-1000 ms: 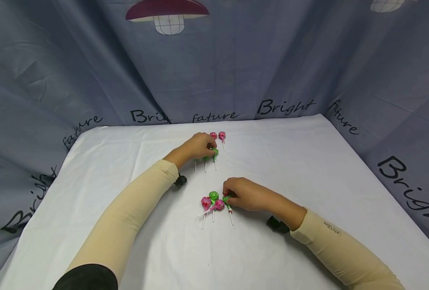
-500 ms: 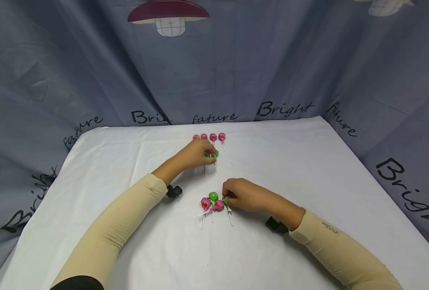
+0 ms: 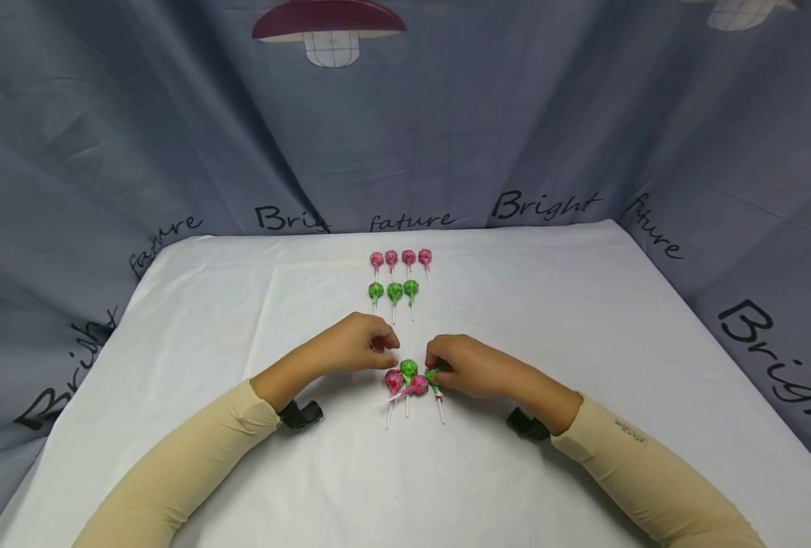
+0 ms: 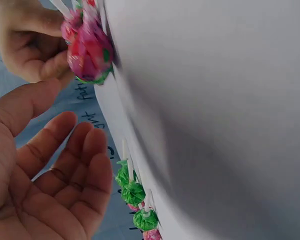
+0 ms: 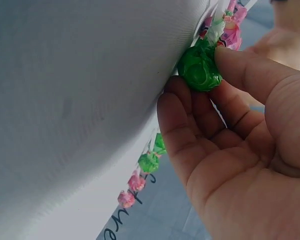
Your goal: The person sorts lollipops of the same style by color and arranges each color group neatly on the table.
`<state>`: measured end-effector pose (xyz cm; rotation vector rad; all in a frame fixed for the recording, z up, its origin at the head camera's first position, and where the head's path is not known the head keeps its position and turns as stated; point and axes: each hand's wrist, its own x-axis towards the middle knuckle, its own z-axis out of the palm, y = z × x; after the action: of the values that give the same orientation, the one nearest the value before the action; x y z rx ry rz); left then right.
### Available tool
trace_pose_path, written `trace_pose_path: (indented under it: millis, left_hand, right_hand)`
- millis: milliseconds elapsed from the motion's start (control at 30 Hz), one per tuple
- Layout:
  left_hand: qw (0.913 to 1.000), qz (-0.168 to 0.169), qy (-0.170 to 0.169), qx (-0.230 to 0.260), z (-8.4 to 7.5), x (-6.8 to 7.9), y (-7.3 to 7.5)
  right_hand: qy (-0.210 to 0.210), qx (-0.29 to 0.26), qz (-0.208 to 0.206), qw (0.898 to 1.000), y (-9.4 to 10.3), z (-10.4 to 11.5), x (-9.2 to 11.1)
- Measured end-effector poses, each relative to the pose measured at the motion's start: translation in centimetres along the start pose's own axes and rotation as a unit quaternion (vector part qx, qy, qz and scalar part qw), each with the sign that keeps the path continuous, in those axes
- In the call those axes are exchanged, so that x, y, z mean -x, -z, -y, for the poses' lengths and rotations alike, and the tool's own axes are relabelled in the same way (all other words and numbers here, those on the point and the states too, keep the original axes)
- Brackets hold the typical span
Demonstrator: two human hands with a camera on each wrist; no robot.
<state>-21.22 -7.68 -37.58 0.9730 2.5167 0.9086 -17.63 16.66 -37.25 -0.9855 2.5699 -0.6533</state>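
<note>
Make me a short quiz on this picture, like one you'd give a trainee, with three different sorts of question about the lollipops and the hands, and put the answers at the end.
1. Count: how many pink lollipops lie in the farthest row on the white tablecloth?

2. Multiple choice: what colour is the lollipop between the thumb and fingers of the right hand?
(a) pink
(b) green
(c) yellow

3. True or false: the left hand is gripping a lollipop.

Key:
1. Four.
2. (b).
3. False; the left hand is empty, its fingers apart from its thumb.
</note>
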Motion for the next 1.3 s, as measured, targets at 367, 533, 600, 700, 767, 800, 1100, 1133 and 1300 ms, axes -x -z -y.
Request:
trace_pose_path:
  millis: [367,533,600,700,767,800,1100,1133,1300]
  left_hand:
    - [0.9981,0.054,0.009,0.029,0.0,1.5,-0.6]
    - [0.9975,0.057,0.011,0.04,0.1,1.7,-0.7]
    - [0.9976,0.056,0.014,0.04,0.0,1.7,-0.8]
    - [0.9974,0.054,0.019,0.043,-0.2,1.7,-1.0]
    - [0.9971,0.054,0.021,0.05,-0.2,1.7,-1.0]
    - [0.9967,0.055,0.023,0.054,-0.2,1.8,-1.1]
    - [0.9958,0.06,0.035,0.06,0.0,1.7,-1.4]
    - [0.9958,0.06,0.032,0.061,0.0,1.6,-1.5]
    - [0.9964,0.059,0.025,0.057,-0.2,1.5,-1.5]
  right_hand:
    - [0.002,0.004,-0.002,1.0,0.2,-0.1,-0.3]
    - [0.0,0.007,0.003,1.0,0.6,-0.3,-0.7]
    - [-0.004,0.003,-0.004,1.0,1.0,-0.5,-0.8]
    - [-0.011,-0.002,-0.022,1.0,1.6,-0.9,-1.3]
    - [-0.015,-0.001,-0.033,0.999,2.1,-1.3,-1.7]
    - [-0.018,0.001,-0.039,0.999,2.3,-1.5,-1.9]
    - [-0.047,-0.011,-0.077,0.996,4.3,-3.5,-4.1]
    - [-0.051,-0.01,-0.079,0.996,4.4,-3.7,-4.4]
    - [-0.061,0.0,-0.089,0.994,5.1,-4.8,-6.0]
